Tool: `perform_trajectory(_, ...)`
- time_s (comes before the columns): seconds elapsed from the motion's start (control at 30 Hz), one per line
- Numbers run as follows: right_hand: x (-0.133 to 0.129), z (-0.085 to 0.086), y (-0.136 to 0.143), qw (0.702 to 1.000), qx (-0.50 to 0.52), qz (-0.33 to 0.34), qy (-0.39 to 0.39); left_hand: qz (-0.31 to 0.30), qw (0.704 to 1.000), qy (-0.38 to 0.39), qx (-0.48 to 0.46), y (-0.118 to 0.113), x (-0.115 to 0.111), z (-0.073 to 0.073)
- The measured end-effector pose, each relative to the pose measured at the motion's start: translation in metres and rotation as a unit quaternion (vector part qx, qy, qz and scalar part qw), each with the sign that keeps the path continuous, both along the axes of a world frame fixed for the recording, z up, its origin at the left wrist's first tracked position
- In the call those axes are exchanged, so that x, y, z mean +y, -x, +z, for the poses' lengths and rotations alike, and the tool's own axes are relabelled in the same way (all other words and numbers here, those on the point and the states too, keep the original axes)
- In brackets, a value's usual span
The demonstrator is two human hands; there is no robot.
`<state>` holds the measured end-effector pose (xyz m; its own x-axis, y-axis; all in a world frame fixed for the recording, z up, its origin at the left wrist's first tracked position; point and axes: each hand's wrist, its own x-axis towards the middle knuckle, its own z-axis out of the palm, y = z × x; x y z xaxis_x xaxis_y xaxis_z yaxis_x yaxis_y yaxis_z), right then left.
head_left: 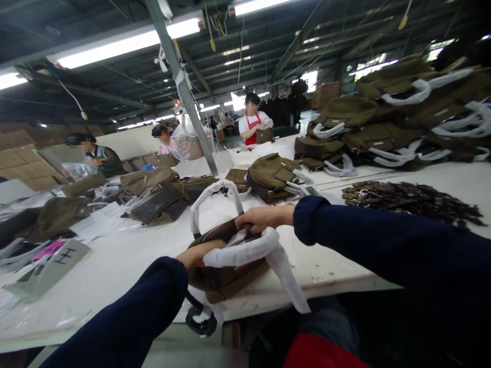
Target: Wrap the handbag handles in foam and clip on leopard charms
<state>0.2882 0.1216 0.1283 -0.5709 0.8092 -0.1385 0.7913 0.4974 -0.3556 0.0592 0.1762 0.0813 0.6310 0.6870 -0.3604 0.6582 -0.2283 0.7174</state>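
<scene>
An olive-brown bag (pixel 222 281) sits at the near edge of the white table, its top open and its two handles wrapped in white paper (pixel 264 248). My left hand (pixel 201 253) reaches into the opening beneath the near handle, its fingers hidden inside. At the far right side of the opening is my right hand (pixel 259 219), with fingers bent over the rim and their tips out of sight. A dark strap (pixel 201 321) hangs from the bag over the table edge.
Bags are piled at the right (pixel 345 112) and lie along the left (pixel 153 199). Dark small pieces (pixel 410 202) are heaped at the right. A marked box (pixel 49 268) stands left. A metal post (pixel 184 87) rises beyond; people work across the table.
</scene>
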Motion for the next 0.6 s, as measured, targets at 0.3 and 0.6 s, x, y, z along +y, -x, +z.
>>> perform_trajectory(0.3, -0.019, 0.015, 0.035, 0.977, -0.192, 0.022, -0.087, -0.147, 0.967, -0.209, 0.013, 0.0, -0.005, 0.007)
perform_trajectory(0.6, -0.028, 0.013, 0.032, 0.978, -0.185, -0.012, -0.093, -0.198, 0.95, -0.231, 0.076, 0.014, -0.016, 0.035)
